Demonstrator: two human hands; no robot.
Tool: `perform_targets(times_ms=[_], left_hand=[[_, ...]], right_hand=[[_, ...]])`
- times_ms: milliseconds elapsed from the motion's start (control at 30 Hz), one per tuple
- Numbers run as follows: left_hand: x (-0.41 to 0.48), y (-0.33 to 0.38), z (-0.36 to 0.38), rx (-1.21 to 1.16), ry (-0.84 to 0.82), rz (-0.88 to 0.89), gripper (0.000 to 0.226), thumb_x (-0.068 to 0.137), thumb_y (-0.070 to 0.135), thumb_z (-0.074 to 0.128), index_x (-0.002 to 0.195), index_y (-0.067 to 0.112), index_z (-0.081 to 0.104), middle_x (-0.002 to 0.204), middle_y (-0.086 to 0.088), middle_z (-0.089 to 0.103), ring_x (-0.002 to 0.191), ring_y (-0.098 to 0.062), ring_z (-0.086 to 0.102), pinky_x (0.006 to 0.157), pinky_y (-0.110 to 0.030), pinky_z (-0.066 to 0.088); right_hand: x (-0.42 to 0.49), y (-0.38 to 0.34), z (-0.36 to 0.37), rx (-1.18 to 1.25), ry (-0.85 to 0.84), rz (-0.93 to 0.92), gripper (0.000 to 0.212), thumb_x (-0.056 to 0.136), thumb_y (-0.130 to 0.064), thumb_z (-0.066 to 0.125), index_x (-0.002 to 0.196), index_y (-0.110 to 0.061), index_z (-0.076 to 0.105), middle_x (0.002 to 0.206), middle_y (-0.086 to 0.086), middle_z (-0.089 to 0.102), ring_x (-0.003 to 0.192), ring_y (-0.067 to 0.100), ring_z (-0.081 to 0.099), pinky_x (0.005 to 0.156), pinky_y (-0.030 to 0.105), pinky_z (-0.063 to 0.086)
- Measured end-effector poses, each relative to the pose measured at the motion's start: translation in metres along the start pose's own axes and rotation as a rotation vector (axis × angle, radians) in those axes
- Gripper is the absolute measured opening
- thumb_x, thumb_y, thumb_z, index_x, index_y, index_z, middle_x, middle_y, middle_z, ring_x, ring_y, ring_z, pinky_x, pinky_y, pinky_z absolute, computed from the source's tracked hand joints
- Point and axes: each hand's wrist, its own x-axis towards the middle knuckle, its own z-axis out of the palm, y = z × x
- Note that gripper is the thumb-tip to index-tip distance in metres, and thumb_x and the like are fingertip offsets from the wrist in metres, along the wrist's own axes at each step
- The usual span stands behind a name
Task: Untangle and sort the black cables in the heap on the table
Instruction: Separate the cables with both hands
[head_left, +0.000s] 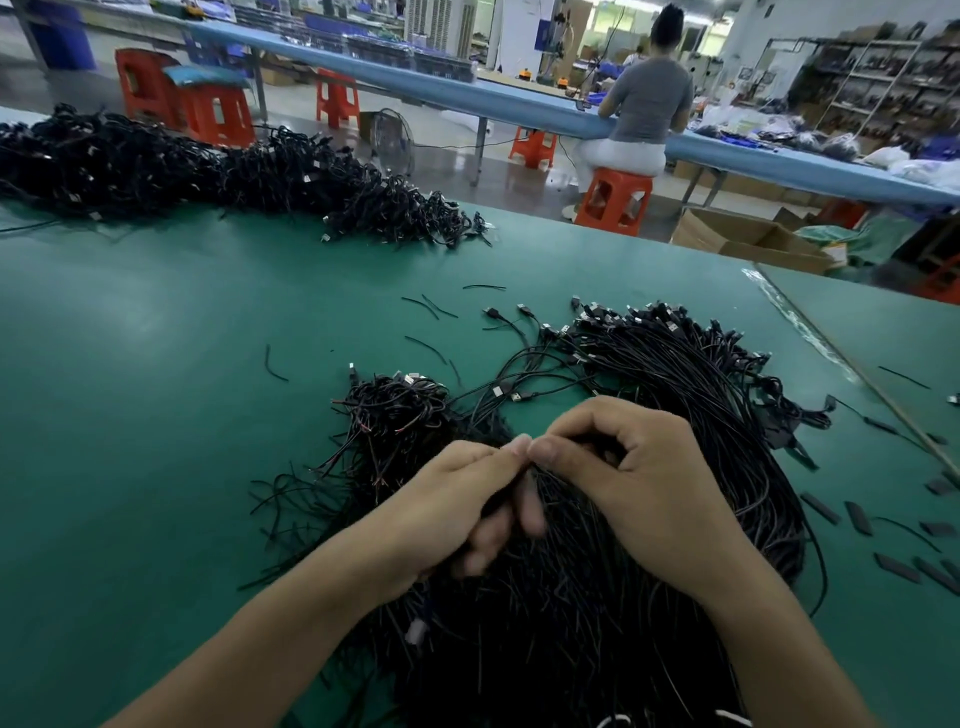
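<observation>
Sprawling tangled black cables (571, 623) pinched by left hand (457, 509) and right hand (639, 467)

Tangled black cables (571, 597) heaped on green table (156, 364), plugs fanned rightward

The left hand (467, 499) and right hand (639, 478) met fingertip to fingertip, each pinching strands of the cables (571, 613) heaped on the green worktop (156, 364). Another pile (156, 161) lay along its far edge. Beyond, a person (647, 98) sat on an orange stool (613, 200).
</observation>
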Motion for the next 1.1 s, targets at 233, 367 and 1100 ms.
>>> perform_targets(times_ms=[233, 367, 1100], left_hand=[[0.001, 0.022, -0.014, -0.841, -0.314, -0.049, 0.043, 0.096, 0.038, 0.047, 0.059, 0.017, 0.054, 0.038, 0.01, 0.037, 0.03, -0.001, 0.037, 0.03, -0.014, 0.026], [0.011, 0.025, -0.011, -0.906, 0.106, 0.203, 0.035, 0.093, 0.036, 0.051, 0.08, 0.008, 0.066, 0.056, 0.002, 0.059, 0.049, -0.008, 0.06, 0.045, -0.016, 0.049], [-0.003, 0.012, -0.016, -0.185, -0.261, -0.081, 0.053, 0.095, 0.055, 0.043, 0.054, 0.022, 0.042, 0.041, 0.006, 0.032, 0.031, -0.007, 0.035, 0.034, -0.016, 0.027]], right_hand=[[-0.005, 0.003, 0.019, 0.099, -0.034, 0.205, 0.027, 0.094, -0.044, 0.051, 0.074, -0.041, 0.068, 0.057, -0.013, 0.056, 0.047, 0.005, 0.038, 0.045, 0.028, 0.031], [-0.014, -0.004, 0.027, -0.017, -0.314, 0.201, 0.029, 0.104, -0.028, 0.045, 0.089, -0.032, 0.07, 0.067, -0.009, 0.063, 0.046, 0.011, 0.046, 0.044, 0.026, 0.036], [-0.01, 0.001, 0.009, 0.256, -0.129, 0.106, 0.014, 0.079, -0.046, 0.072, 0.083, -0.034, 0.067, 0.087, 0.002, 0.072, 0.078, 0.025, 0.066, 0.074, 0.045, 0.057]])
